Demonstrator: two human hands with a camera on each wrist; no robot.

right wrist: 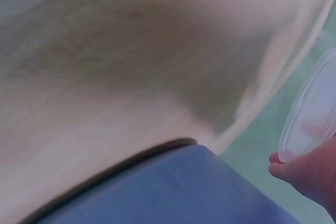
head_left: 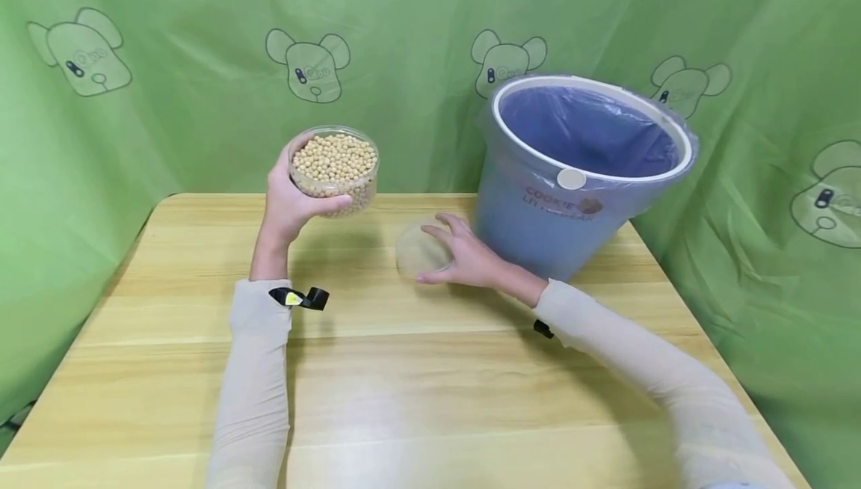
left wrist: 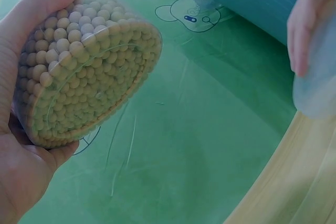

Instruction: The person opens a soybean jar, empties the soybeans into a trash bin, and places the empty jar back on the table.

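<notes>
My left hand (head_left: 288,194) grips a round clear plastic tub (head_left: 366,194) from its left side and holds it up above the back of the table. Pale round soybeans (head_left: 336,158) fill the tub nearly to its rim, and the left wrist view shows its tilted underside packed with them. My right hand (head_left: 471,256) holds a round translucent lid (head_left: 415,251) by its edge, thumb and fingers spread around it. In the right wrist view the lid (right wrist: 312,106) stands on edge above the thumb.
A tall blue bin (head_left: 538,220) with a white rim and a plastic liner stands at the table's back right, close behind my right hand. Green curtains (head_left: 403,63) with printed bear heads hang around the wooden table (head_left: 377,377).
</notes>
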